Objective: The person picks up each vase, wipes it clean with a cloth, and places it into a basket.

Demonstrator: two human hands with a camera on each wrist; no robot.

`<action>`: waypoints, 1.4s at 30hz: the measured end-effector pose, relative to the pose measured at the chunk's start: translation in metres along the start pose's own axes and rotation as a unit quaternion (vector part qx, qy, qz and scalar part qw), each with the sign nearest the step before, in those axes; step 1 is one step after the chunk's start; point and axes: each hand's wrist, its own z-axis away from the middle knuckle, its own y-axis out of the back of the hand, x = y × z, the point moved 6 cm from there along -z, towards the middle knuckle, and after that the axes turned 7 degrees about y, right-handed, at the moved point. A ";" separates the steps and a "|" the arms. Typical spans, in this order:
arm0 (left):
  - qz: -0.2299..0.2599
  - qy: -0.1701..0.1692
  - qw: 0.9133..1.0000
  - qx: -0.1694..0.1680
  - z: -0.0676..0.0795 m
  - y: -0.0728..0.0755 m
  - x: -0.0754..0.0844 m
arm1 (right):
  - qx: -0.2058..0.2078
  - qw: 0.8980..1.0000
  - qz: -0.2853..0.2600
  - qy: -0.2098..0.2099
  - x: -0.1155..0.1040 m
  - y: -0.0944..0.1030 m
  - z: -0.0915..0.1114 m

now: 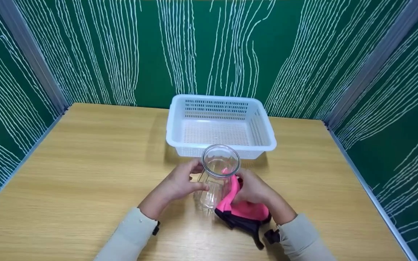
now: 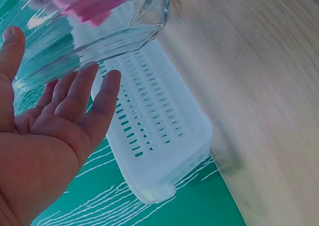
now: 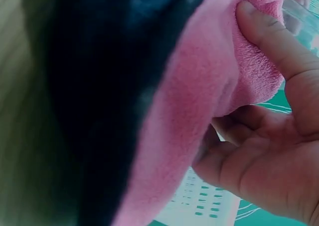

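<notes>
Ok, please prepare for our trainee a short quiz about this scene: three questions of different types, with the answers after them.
1. True or false: in the head view, the white basket is farther back than the glass jar.
2. Choose one. The right grip holds the plush item by its part coloured:
a) green
b) pink
c) yellow
3. Fill the gap: the walls of the white basket have rows of small ____.

Key: 1. True. 2. b. 3. holes.

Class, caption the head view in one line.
Left hand cups a glass jar; right hand grips a pink-and-black cloth beside it, white plastic basket behind.
</notes>
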 end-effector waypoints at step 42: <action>-0.063 -0.046 0.996 0.037 0.007 -0.002 0.004 | 0.035 0.999 -0.008 -0.032 -0.022 0.012 0.008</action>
